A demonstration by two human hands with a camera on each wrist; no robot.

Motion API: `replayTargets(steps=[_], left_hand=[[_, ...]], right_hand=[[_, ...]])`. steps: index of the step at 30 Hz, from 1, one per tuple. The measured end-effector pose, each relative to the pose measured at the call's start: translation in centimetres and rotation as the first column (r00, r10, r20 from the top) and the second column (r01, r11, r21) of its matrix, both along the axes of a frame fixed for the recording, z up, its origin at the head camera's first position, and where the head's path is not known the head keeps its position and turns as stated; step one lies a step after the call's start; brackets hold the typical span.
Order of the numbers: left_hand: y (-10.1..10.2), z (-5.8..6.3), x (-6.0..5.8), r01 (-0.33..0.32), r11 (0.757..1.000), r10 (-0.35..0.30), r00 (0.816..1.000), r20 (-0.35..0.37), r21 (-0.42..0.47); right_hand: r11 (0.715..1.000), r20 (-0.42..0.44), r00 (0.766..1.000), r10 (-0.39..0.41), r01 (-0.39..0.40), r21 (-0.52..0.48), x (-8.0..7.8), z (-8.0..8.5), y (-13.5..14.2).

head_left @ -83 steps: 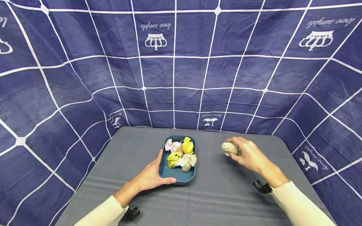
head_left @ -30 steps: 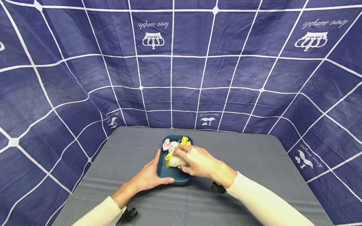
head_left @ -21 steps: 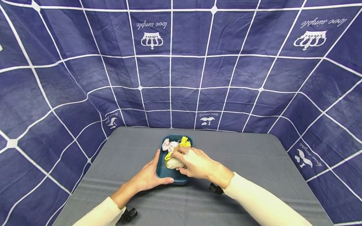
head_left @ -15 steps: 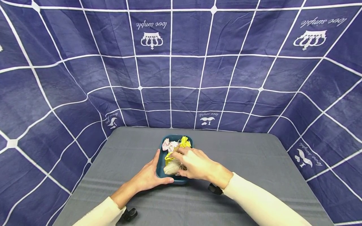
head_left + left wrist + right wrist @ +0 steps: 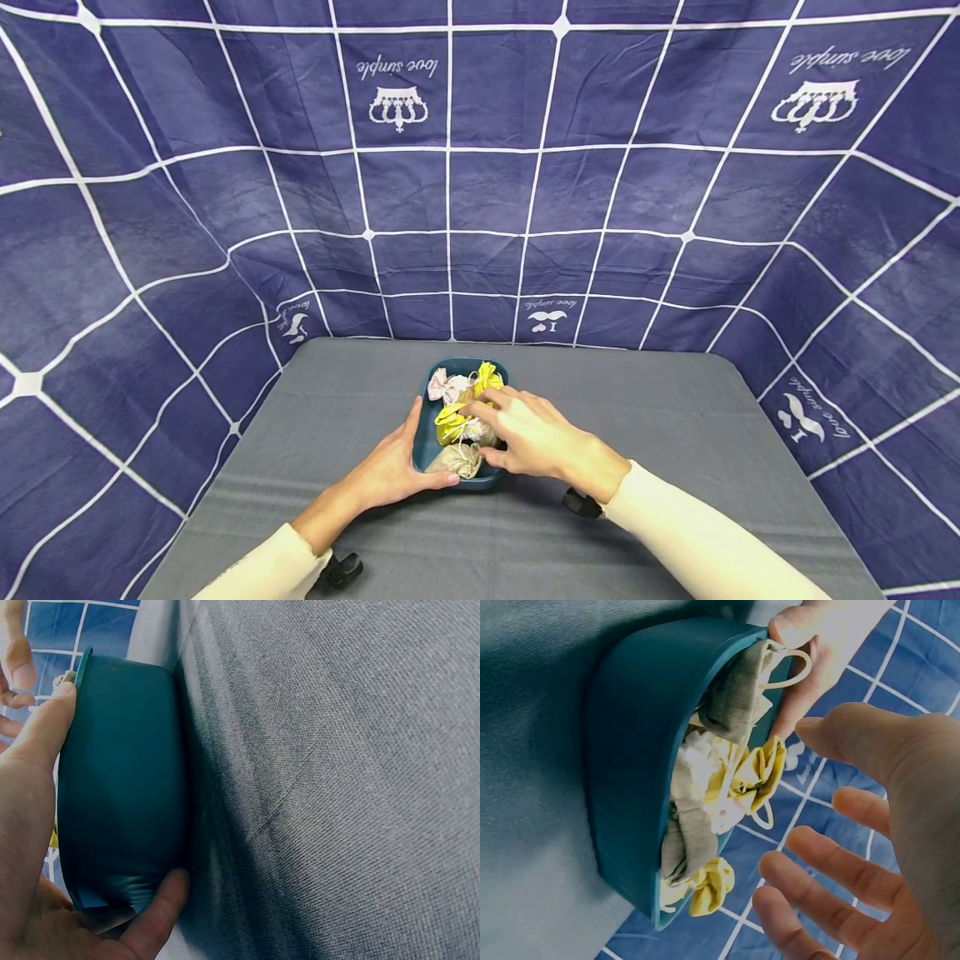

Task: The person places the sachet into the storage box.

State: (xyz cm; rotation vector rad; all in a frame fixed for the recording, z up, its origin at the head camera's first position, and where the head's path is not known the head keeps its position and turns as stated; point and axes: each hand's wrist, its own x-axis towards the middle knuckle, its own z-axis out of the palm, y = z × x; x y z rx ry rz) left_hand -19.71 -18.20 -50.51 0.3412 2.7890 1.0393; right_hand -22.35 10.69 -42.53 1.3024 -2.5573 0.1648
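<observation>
A dark teal plastic bin (image 5: 431,447) stands on the grey cloth with small drawstring pouches inside. At its near left corner my left hand (image 5: 392,467) rests straight fingers along the left wall and the thumb on the near rim. A beige pouch (image 5: 457,461) lies at the near end of the bin, beside that thumb. My right hand (image 5: 536,433) hovers over the bin's right side, fingers spread and holding nothing, as the right wrist view shows. Under its fingers sit a yellow pouch (image 5: 450,423) and another beige pouch (image 5: 688,841), partly hidden.
A pink-and-white pouch (image 5: 442,386) and a second yellow pouch (image 5: 487,374) lie at the bin's far end. Grey cloth (image 5: 637,408) covers the table. A blue curtain with white grid lines (image 5: 510,192) surrounds its back and sides.
My right hand carried a beige pouch from the right into the bin, set it at the near end and let go, its fingers now apart. The left hand has stayed at the corner.
</observation>
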Motion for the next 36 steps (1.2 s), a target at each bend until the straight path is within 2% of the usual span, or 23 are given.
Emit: replayTargets(steps=[9,17,26,31,36], left_hand=[[0.0,0.2,0.1,-0.003,1.000,0.003,1.000,0.013,0.000],[0.0,0.0,0.0,0.001,1.000,-0.001,1.000,0.003,-0.005],[0.1,-0.3,-0.3,0.006,1.000,-0.006,1.000,-0.003,-0.007],[0.1,-0.2,-0.2,0.007,1.000,-0.007,1.000,0.002,-0.022],[0.1,-0.2,-0.2,0.001,1.000,-0.001,1.000,-0.002,-0.019]], right_hand=[[0.999,0.021,0.999,-0.035,0.036,-0.033,0.0,-0.6,1.7],[0.991,0.011,0.996,-0.090,0.091,-0.096,0.0,-1.8,4.0],[0.973,0.064,0.983,-0.173,0.180,-0.141,0.3,-2.8,6.8],[0.955,0.088,0.967,-0.237,0.249,-0.161,0.6,-3.6,8.9],[0.921,0.132,0.939,-0.319,0.340,-0.192,1.1,-4.5,11.6]])
